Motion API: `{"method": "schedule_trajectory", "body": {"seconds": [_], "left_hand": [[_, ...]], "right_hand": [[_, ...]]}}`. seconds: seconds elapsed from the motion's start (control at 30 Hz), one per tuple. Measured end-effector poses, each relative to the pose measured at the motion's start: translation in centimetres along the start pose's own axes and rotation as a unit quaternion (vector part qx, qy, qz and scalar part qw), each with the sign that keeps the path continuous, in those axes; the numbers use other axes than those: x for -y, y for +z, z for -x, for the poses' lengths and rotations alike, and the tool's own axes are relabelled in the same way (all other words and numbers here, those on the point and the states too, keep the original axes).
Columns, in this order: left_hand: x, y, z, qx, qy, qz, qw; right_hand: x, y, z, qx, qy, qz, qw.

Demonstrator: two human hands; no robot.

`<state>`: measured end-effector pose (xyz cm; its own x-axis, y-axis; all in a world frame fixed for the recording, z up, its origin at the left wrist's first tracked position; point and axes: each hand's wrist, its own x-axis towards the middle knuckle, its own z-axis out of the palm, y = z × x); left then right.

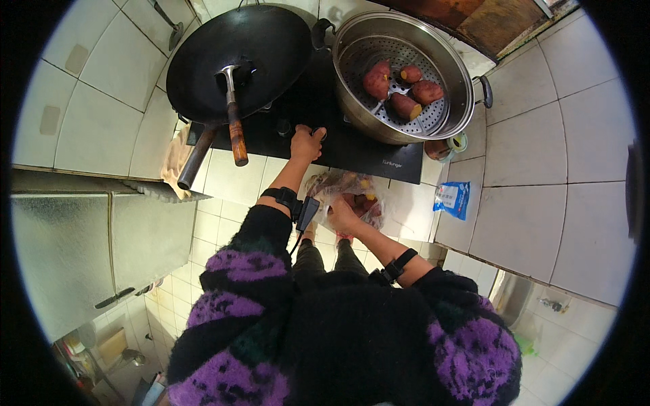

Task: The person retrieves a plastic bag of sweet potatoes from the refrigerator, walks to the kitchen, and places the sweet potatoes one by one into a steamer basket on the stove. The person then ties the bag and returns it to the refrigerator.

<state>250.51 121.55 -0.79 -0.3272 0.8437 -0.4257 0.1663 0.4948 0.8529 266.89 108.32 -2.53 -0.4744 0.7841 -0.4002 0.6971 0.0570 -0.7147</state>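
My left hand (pixel 306 143) is at the front of a black gas cooktop (pixel 355 161), its thumb and fingers around a control knob (pixel 321 134). Below it, my right hand (pixel 343 215) grips a clear plastic bag (pixel 320 185). Reddish sweet potato pieces (pixel 363 202) with yellow cut ends show through the bag, which hangs at the counter's front edge. On the right burner stands a large steel steamer pot (pixel 350 109) without a lid. Several sweet potatoes (pixel 376 80) lie on its perforated steamer tray (pixel 355 58). My right fingertips are partly hidden by the bag.
A black wok (pixel 203 56) sits on the left burner, with a wood-handled spatula (pixel 236 127) in it and its own handle (pixel 197 158) jutting over the counter edge. A second knob (pixel 283 127) is left of my hand. A jar (pixel 447 147) and a blue packet (pixel 453 199) are at right.
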Motion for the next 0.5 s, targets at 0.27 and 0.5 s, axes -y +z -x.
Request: {"method": "schedule_trajectory", "body": {"seconds": [0.27,0.5], "left_hand": [[-0.2,0.0,0.7,0.0,-0.015,0.019,1.0],[0.6,-1.1,3.7,-0.03,0.073,-0.039,0.996]], "right_hand": [[-0.4,-1.1,0.3,0.039,0.046,-0.118,0.991],[-0.4,-3.5,2.5,0.009,0.091,-0.344,0.935]]}}
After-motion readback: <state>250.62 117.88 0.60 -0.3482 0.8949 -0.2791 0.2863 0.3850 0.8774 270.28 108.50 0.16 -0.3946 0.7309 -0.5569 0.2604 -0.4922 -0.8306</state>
